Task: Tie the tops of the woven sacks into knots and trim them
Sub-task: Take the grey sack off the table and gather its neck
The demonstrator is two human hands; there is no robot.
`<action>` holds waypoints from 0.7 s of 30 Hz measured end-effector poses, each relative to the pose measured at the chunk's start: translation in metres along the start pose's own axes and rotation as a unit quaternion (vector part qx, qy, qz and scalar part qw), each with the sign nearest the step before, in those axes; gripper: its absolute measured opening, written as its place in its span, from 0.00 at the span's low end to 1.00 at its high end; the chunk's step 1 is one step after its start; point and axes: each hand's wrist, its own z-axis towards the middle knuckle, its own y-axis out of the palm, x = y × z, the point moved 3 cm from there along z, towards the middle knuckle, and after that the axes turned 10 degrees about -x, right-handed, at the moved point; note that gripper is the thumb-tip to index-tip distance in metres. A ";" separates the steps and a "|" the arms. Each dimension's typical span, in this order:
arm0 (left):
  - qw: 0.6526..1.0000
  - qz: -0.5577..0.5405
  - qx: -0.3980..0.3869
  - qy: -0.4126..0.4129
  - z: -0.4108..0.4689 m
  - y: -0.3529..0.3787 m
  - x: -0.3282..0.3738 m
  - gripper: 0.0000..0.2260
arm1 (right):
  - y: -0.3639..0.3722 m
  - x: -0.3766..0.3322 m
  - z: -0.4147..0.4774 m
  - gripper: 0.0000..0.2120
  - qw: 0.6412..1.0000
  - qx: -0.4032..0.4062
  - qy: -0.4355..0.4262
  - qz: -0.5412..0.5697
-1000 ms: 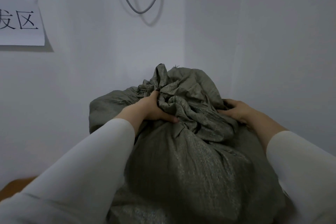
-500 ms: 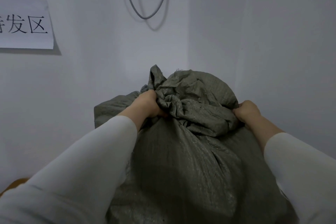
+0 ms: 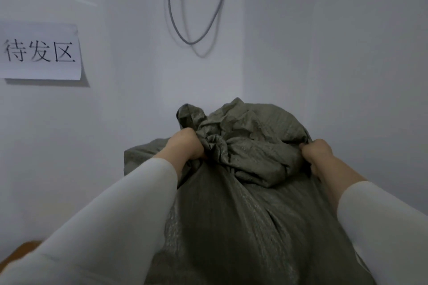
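Sack: A big grey-green woven sack (image 3: 231, 227) is filling the near middle of the view. Its cloth is rough, with a fine crisscross weave that is shining a little. It is looking full and round, like a fat pillow.

Sack direction: The long way of the sack is running from near to far. Its top end is pointing away, toward the far wall corner.

Sack top: The top of the sack (image 3: 243, 143) is bunching into a crumpled, twisty lump at the far end. One loose flap is sticking up on the left side of the lump.

Left hand: The left hand (image 3: 185, 146) is closing into a tight fist on the left side of the bunched top. The fingers are curling fully into the cloth.

Right hand: The right hand (image 3: 317, 157) is squeezing shut on the right edge of the bunched top. The cloth is folding in under the fingers.

Sleeves: Smooth, soft white sleeves (image 3: 115, 215) are covering both arms down to the wrists.

Wall: A plain white wall (image 3: 324, 53) is standing behind the sack, with a corner just right of the middle.

Paper sign: A flat white paper sign (image 3: 40, 51) with black writing is sticking to the wall at far left.

Cable: A thin grey cable (image 3: 196, 40) is hanging in a loop on the wall above the sack.
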 end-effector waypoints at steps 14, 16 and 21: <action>0.960 -0.148 0.233 0.050 -0.032 -0.037 -0.007 0.08 | -0.024 -0.027 -0.019 0.18 0.957 0.037 -0.025 0.286; 0.956 -0.161 0.239 0.059 -0.038 -0.047 -0.005 0.08 | -0.034 -0.034 -0.027 0.17 0.953 0.044 -0.033 0.298; 0.936 -0.203 0.276 0.086 -0.069 -0.073 -0.007 0.10 | -0.061 -0.053 -0.061 0.16 0.944 0.077 -0.058 0.316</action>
